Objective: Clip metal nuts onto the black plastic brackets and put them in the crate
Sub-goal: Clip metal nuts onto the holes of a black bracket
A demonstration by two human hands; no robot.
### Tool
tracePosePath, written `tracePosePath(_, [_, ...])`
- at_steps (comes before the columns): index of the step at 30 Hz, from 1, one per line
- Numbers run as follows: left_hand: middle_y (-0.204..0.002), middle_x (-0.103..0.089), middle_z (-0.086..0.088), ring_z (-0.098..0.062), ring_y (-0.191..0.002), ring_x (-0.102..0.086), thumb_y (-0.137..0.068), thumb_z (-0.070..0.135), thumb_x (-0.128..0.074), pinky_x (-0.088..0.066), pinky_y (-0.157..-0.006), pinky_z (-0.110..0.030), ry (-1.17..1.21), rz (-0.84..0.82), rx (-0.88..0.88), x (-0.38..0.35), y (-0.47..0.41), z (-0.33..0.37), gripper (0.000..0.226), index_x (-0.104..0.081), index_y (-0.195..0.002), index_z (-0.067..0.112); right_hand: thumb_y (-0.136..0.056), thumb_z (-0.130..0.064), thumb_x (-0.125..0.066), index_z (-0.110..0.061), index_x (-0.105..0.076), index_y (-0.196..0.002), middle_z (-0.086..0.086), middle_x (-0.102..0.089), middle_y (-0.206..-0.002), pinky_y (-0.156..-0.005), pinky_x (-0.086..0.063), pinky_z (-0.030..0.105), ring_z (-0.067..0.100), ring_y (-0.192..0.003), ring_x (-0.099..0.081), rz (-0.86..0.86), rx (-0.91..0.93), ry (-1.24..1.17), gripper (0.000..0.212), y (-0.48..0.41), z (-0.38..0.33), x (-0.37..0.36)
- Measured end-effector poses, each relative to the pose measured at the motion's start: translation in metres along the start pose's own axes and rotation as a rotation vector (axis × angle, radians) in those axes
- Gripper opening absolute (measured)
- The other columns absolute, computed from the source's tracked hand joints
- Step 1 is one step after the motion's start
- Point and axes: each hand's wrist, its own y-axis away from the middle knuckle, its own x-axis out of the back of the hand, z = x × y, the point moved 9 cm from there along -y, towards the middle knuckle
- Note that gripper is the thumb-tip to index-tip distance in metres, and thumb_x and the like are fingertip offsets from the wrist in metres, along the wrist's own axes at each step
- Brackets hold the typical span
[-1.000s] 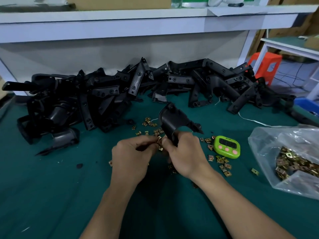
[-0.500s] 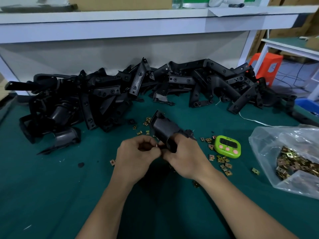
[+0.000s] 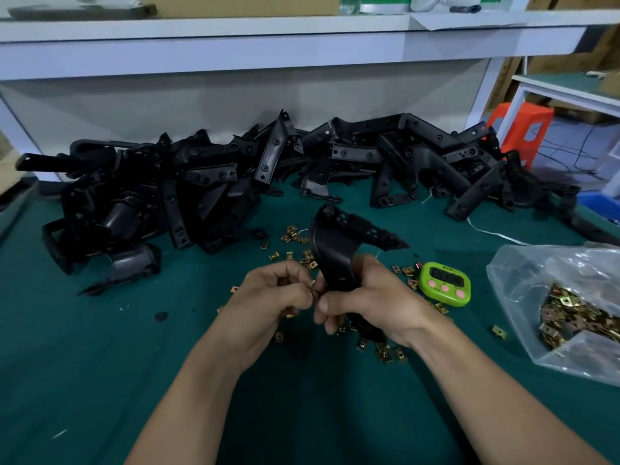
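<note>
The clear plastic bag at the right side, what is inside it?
A heap of brass-coloured metal nuts shows through the plastic bag. Glare and folds in its upper part hide whether more lie there, and the picture's edge cuts off its right side.

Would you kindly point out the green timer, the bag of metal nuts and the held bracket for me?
green timer [image 3: 444,284]: head view, middle of its face.
bag of metal nuts [image 3: 536,273]: head view, clear plastic wall above the nuts.
held bracket [image 3: 330,251]: head view, its curved black body.
</note>
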Motion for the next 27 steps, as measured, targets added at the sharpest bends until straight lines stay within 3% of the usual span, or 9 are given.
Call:
tracePosePath(4, [-0.076,-0.052,-0.022,-0.036,-0.082,-0.047,-0.061,0.005,-0.061,-0.032,-0.078,-0.046,-0.02,-0.025,0.011,-0.002,0.0,-0.002,0.012,-0.056,-0.072,0.006,-0.082,-0.003,-0.07,-0.008,-0.068,-0.085,0.018,-0.069,-0.071,-0.055,-0.053,0.029,0.026,-0.055,-0.063,-0.057,-0.011,-0.095,0.006,0.003,-0.002,-0.008])
tracePosePath(7, [-0.079,-0.05,-0.021,-0.039,-0.083,-0.046,-0.061,0.007,-0.062,-0.032,-0.082,-0.049,0.0,-0.017,0.013,-0.001,-0.002,-0.003,0.018,-0.053,-0.076,0.004,-0.086,0.0,-0.069,-0.015,-0.073,-0.079,0.017,-0.069,-0.071,-0.054,-0.051,0.028,0.024,-0.054,-0.062,-0.021,-0.017,-0.114,0.016,0.004,-0.001,-0.008])
tracePosePath(12, [-0.082,-0.047,-0.014,-0.032,-0.083,-0.042,-0.065,0.01,-0.057,-0.033,-0.082,-0.048,-0.012,0.003,-0.011,-0.001,-0.003,-0.003,0.013,-0.055,-0.077,0.011,-0.088,0.009,-0.067,-0.006,-0.065,-0.086,0.017,-0.07,-0.071,-0.051,-0.046,0.027,0.024,-0.052,-0.061,0.091,-0.037,-0.072,0.015,0.001,0.004,0.002])
tracePosePath(18, [-0.078,-0.048,-0.013,-0.033,-0.076,-0.052,-0.072,0.005,-0.046,-0.034,-0.075,-0.049,-0.061,-0.082,-0.123,-0.014,-0.005,0.002,0.006,-0.045,-0.077,0.009,-0.075,0.001,-0.073,-0.013,-0.07,-0.072,0.018,-0.068,-0.067,-0.047,-0.044,0.027,0.022,-0.046,-0.055,0.118,-0.013,-0.099,0.014,0.002,0.004,0.003])
tracePosePath(22, [-0.079,-0.05,-0.009,-0.028,-0.078,-0.051,-0.073,0.008,-0.05,-0.036,-0.073,-0.042,-0.064,-0.138,-0.116,-0.014,-0.006,-0.001,0.005,-0.048,-0.076,0.012,-0.075,0.002,-0.073,-0.003,-0.064,-0.083,0.017,-0.067,-0.067,-0.047,-0.044,0.027,0.02,-0.047,-0.051,0.1,-0.042,-0.094,0.013,0.004,0.004,0.004])
tracePosePath(25, [-0.068,-0.058,0.005,-0.008,-0.067,-0.052,-0.077,0.01,-0.071,-0.042,-0.063,-0.019,-0.16,0.162,-0.216,0.019,-0.005,0.01,0.011,-0.065,-0.073,0.019,-0.083,0.005,-0.071,-0.008,-0.065,-0.088,0.009,-0.07,-0.066,-0.049,-0.045,0.028,0.017,-0.048,-0.052,0.277,-0.068,0.059,0.014,0.006,0.001,0.029])
tracePosePath(27, [-0.063,-0.062,0.013,-0.001,-0.06,-0.053,-0.079,0.007,-0.079,-0.044,-0.059,-0.014,-0.204,0.449,-0.295,0.054,0.004,0.019,0.021,-0.073,-0.073,0.025,-0.088,-0.012,-0.072,-0.019,-0.066,-0.084,-0.001,-0.067,-0.064,-0.046,-0.041,0.015,0.012,-0.049,-0.055,0.484,-0.062,0.538,0.01,0.011,-0.01,0.056])
